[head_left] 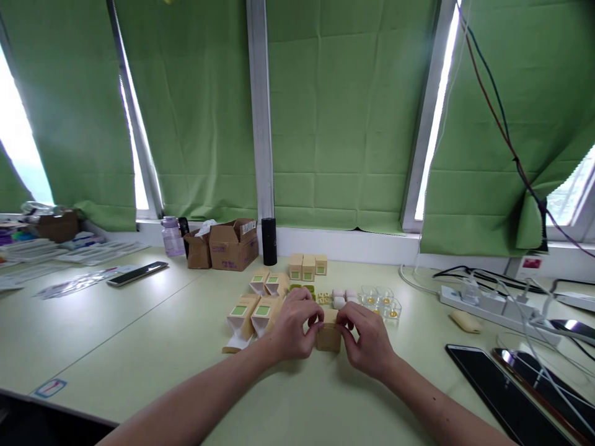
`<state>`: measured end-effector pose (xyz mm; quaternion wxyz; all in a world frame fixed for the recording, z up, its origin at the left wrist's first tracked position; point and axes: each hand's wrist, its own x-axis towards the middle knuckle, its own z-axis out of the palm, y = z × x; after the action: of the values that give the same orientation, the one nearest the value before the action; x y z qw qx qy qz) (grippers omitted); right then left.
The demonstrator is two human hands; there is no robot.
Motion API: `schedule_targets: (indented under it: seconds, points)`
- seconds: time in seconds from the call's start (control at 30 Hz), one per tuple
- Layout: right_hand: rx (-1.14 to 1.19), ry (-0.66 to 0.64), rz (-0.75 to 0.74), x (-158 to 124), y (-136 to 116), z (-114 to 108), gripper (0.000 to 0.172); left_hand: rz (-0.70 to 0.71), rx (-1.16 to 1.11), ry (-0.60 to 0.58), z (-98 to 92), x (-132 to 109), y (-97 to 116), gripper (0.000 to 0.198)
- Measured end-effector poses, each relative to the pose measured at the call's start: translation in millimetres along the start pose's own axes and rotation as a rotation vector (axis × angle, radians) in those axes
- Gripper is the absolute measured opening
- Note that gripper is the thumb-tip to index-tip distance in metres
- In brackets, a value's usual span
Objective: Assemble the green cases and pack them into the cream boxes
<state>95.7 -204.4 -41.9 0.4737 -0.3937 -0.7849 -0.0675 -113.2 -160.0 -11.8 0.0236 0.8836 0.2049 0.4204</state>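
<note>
A small brown cardboard box (329,339) stands upright on the table between my two hands. My left hand (296,325) pinches its upper left edge with thumb and forefinger. On the other side, my right hand (369,339) grips the upper right edge the same way. Left of my hands are several similar boxes (242,313) with green labels and white inner flaps showing. Just beyond the held box lie small yellow pieces (324,298), pink and white pieces (339,302), and several clear cups (393,308) with yellow in them. A green item (302,288) is partly hidden behind my left hand.
Closed boxes (308,267) stand in a row at the back. Behind to the left are a brown carton (233,246), a black cylinder (268,241) and a purple bottle (172,236). A phone (137,273) lies left; a power strip (497,316) and a dark tablet (502,390) lie right.
</note>
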Motion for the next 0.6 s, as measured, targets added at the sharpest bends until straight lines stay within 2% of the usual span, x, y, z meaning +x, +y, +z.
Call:
schedule_targets:
  seconds: [0.6]
  points:
    - [-0.028, 0.003, -0.04, -0.1, 0.1, -0.4, 0.015, -0.016, -0.014, -0.018, 1.0, -0.9, 0.5, 0.012]
